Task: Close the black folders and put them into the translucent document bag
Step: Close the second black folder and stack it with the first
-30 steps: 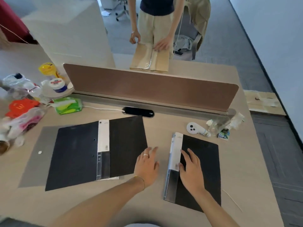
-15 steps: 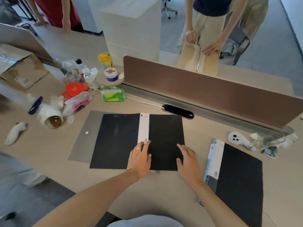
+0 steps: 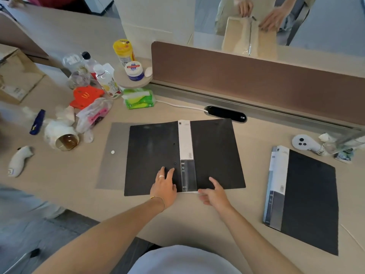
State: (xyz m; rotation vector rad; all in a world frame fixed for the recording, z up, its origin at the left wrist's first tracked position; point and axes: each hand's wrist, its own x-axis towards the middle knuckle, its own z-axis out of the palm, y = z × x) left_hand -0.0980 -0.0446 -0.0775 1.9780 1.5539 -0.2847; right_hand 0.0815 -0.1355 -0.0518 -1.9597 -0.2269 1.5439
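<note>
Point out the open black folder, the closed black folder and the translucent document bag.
open black folder (image 3: 215, 153): head view, on its right cover.
closed black folder (image 3: 310, 198): head view, on its black front cover.
translucent document bag (image 3: 113, 159): head view, on the grey part left of the open folder.

Matt black folder (image 3: 158, 155), prob. plastic

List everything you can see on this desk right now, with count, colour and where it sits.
open folder: 1, black, desk centre, on the bag
closed folder: 1, black, right
document bag: 1, translucent grey, under the open folder
tissue pack: 1, green, behind the open folder
controllers: 2, white, far left and right
bottles and wrappers: several, mixed, back left
tipped cup: 1, brown inside, left
divider: 1, brown, back
left hand: flat on the open folder
right hand: at its near edge
</note>
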